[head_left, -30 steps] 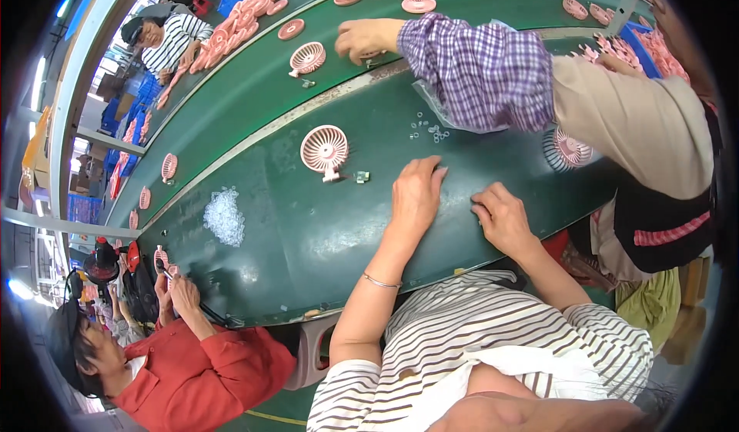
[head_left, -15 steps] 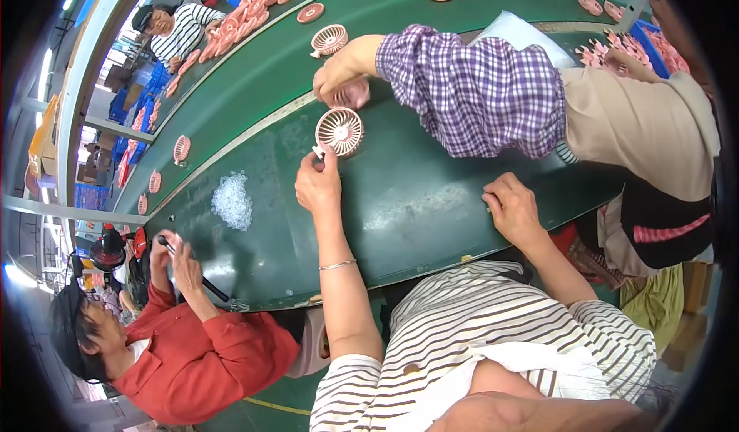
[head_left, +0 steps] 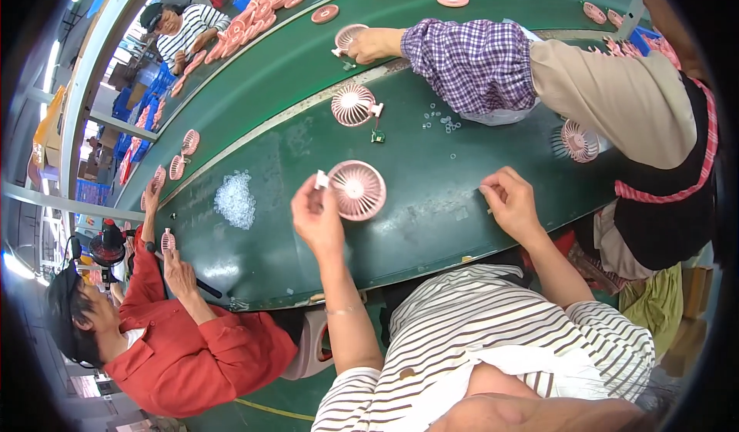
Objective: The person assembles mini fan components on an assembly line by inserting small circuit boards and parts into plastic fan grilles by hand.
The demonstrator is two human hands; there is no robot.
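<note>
Pink fan housing (head_left: pixel 359 191), left grip (head_left: pixel 317 216) pinching it, right grip (head_left: pixel 513 205) loosely curled (contents unclear)

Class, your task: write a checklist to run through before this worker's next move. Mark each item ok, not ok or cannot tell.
1. Left hand holds the round, slatted pink plastic fan housing: ok, near its short stem.
2. Right hand also steadies it: not ok, it is apart, to the right.
3. Right fingers empty: cannot tell, they are curled.
4. Co-worker's hand, in a purple-checked sleeve, clear of the held housing: ok, it is farther off.
5. Small green circuit board uncovered: ok, it lies in plain view.
</note>
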